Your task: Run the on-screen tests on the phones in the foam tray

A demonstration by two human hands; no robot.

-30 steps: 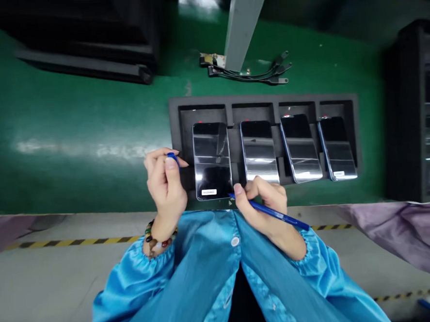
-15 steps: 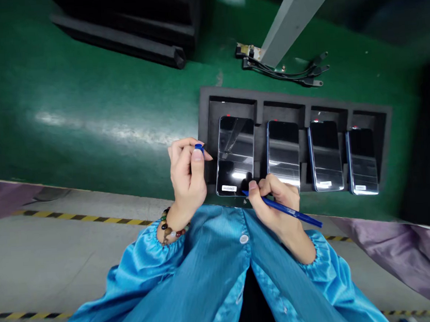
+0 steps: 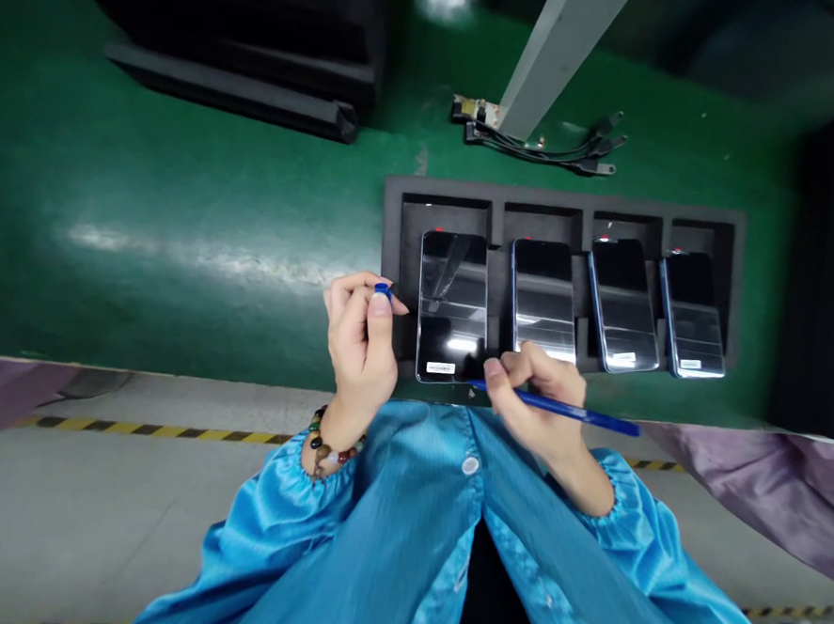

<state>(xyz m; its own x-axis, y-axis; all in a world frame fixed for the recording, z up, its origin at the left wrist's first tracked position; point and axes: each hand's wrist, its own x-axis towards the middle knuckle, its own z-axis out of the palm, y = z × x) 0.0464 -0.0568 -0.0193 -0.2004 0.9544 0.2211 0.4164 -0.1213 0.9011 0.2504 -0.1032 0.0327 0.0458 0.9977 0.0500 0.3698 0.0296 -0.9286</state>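
Observation:
Between thumb and fingers my left hand [image 3: 359, 332] pinches a small blue pen cap [image 3: 383, 290], just left of the black foam tray [image 3: 392, 229]. My right hand [image 3: 541, 394] is closed round a blue pen [image 3: 593, 418], whose tip points left at the lower edge of the leftmost phone [image 3: 453, 300]. Whether the tip touches that phone I cannot tell. The phone carries a white label near its bottom. A second phone [image 3: 543, 285] lies partly behind my right hand. Further right in the tray are a third phone [image 3: 624, 304] and a fourth phone [image 3: 694, 314], both with white labels.
Black cables [image 3: 541, 154] lie at the foot of a grey metal post [image 3: 570, 48] on the green table [image 3: 171, 223]. A dark foam stack [image 3: 248, 87] stands at the back left. Purple cloth [image 3: 766, 479] shows at the right.
The pen in my right hand has tilted flatter, and its tip has shifted slightly down toward the phone's lower edge. My left hand keeps the cap. The whole view has shifted a little.

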